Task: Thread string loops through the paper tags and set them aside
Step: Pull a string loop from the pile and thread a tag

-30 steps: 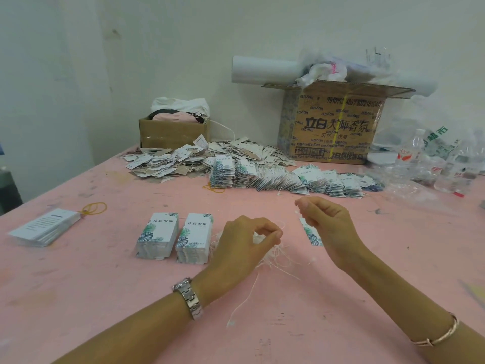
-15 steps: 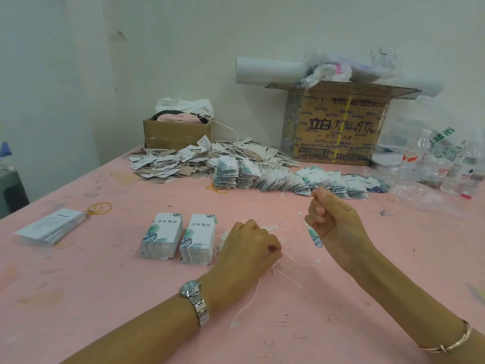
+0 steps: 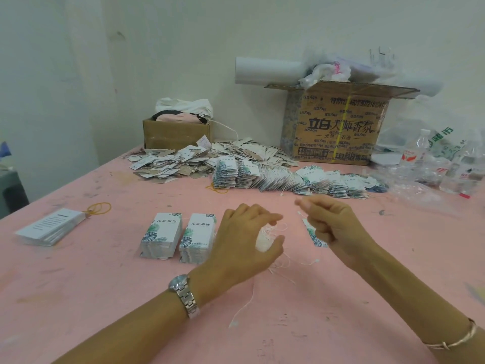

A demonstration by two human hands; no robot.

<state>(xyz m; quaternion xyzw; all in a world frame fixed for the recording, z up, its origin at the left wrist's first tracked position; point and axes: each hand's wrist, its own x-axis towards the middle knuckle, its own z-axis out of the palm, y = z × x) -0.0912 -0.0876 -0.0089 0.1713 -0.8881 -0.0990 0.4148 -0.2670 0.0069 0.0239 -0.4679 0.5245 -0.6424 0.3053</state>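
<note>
While your left hand (image 3: 244, 240) curls loosely round the white bundle of string loops (image 3: 263, 244) over the pink surface (image 3: 105, 285), your right hand (image 3: 337, 227) pinches a single string (image 3: 299, 213), with a leaf-printed paper tag (image 3: 313, 235) hanging half hidden beneath it; threading looks in hand. Next, draw that loop snug, then lay the tag with the fanned finished row (image 3: 288, 179)
</note>
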